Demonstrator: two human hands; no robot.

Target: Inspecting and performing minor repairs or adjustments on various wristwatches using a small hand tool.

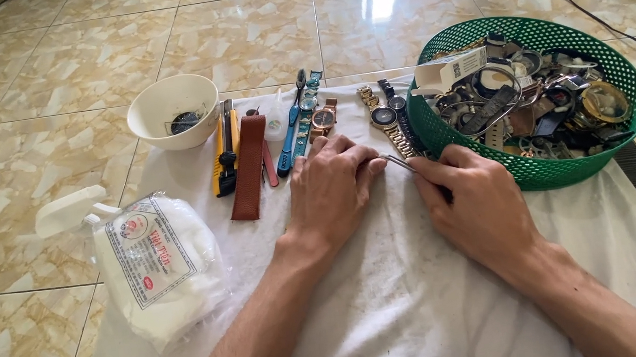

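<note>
Now, landmark: white cloth (400,307) spread on the tiled floor (12,96).
Left hand (329,189): palm down at cloth centre, fingers curled over something small; what it covers cannot be told.
Right hand (473,203): just beside the left, pinching thin metal tweezers (398,162), tips meeting the left fingertips.
Watches (384,117): a row along the cloth's far edge, just beyond the hands.
Green basket (443,133): far right corner of cloth, heaped with watch parts.
White bowl (174,111): far left corner.
Brown strap (249,167): left of the hands.
Cotton bag (159,265): cloth's left edge.
</note>
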